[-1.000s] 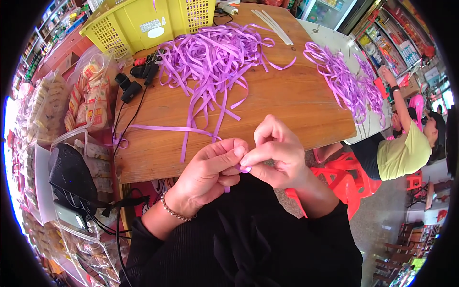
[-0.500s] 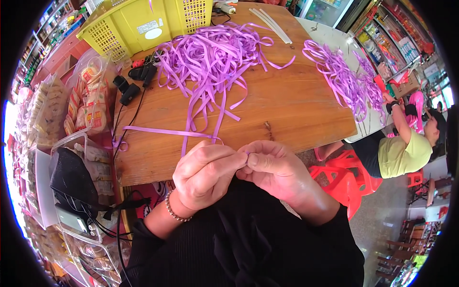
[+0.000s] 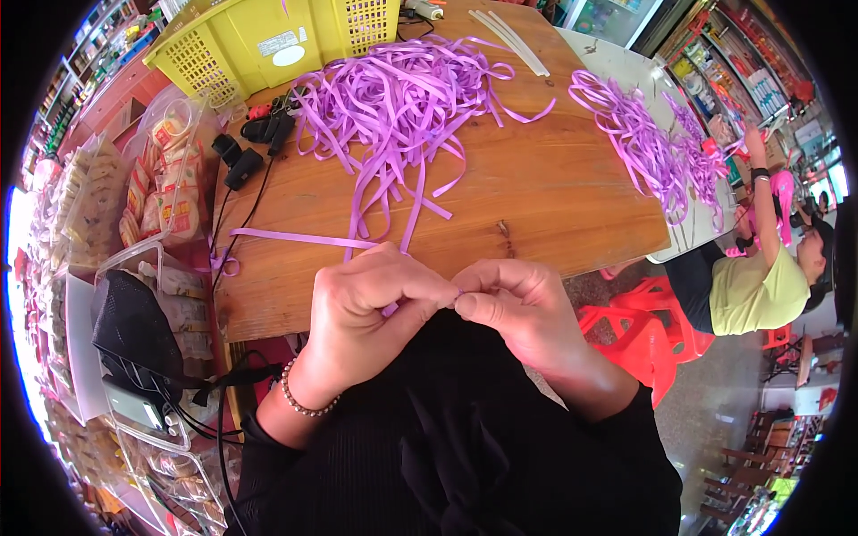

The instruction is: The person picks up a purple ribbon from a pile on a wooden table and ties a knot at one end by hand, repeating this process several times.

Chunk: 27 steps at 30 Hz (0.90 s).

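Note:
At the near edge of the table, my left hand and my right hand meet fingertip to fingertip, both closed in a pinch. A small bit of purple ribbon shows between the fingertips, and more of it shows under my left fingers; most of what they grip is hidden. One long purple ribbon lies across the wood and passes behind my left hand. Beyond my hands, a big tangled heap of purple ribbons covers the far middle of the table, with several strands trailing toward me.
A yellow plastic basket stands behind the heap. Black devices with cables lie at the table's left, near clear bins of packaged food. White sticks lie far right. Another ribbon pile covers a white side table, where a person sits.
My left hand has rolled and shifted slightly left, its thumb now showing below the forefinger. My right hand stays nearly in place. The person at right has raised an arm.

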Motion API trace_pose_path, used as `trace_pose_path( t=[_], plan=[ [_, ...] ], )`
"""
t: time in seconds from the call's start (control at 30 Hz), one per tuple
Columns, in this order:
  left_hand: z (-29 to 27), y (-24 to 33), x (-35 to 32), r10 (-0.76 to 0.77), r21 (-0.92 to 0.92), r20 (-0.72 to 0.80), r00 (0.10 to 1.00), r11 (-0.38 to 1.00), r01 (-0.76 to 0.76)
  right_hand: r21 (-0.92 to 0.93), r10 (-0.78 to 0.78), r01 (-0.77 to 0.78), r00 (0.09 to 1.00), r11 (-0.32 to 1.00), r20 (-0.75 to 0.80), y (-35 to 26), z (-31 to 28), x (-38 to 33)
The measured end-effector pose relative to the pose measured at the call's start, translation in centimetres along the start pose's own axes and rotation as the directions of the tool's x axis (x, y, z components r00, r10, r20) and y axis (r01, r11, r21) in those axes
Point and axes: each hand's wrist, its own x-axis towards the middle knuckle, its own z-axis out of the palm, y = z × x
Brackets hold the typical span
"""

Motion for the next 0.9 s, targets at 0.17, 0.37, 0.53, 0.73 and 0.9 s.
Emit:
trace_pose_path(
  t=[0.17, 0.37, 0.53, 0.73, 0.9],
  plan=[
    [0.3, 0.2, -0.1, -0.306, -0.109, 0.011, 0.952, 0.946, 0.305, -0.349, -0.268, 0.261, 0.963, 0.9, 0.028, -0.6, 0.3, -0.2],
    [2.1, -0.5, -0.5, 0.109, 0.186, -0.258, 0.96, 0.981, -0.062, -0.332, -0.381, 0.351, 0.924, 0.876, -0.028, 0.0, 0.9, -0.5],
    [2.9, -1.2, -1.3, 0.301, 0.312, -0.317, 0.899, 0.929, -0.201, -0.073, -0.181, 0.177, 0.982, 0.981, -0.053, -0.9, 1.0, -0.5],
    [2.4, -1.6, -1.4, 0.403, 0.355, -0.266, 0.876, 0.886, -0.3, -0.423, -0.316, 0.302, 0.948, 0.854, 0.04, -2.0, 0.8, -0.4],
    [1.9, -1.8, -1.3, 0.435, 0.376, -0.201, 0.878, 0.862, -0.341, -0.664, -0.405, 0.395, 0.902, 0.635, 0.149, -3.0, 1.0, -0.1]
  ],
)
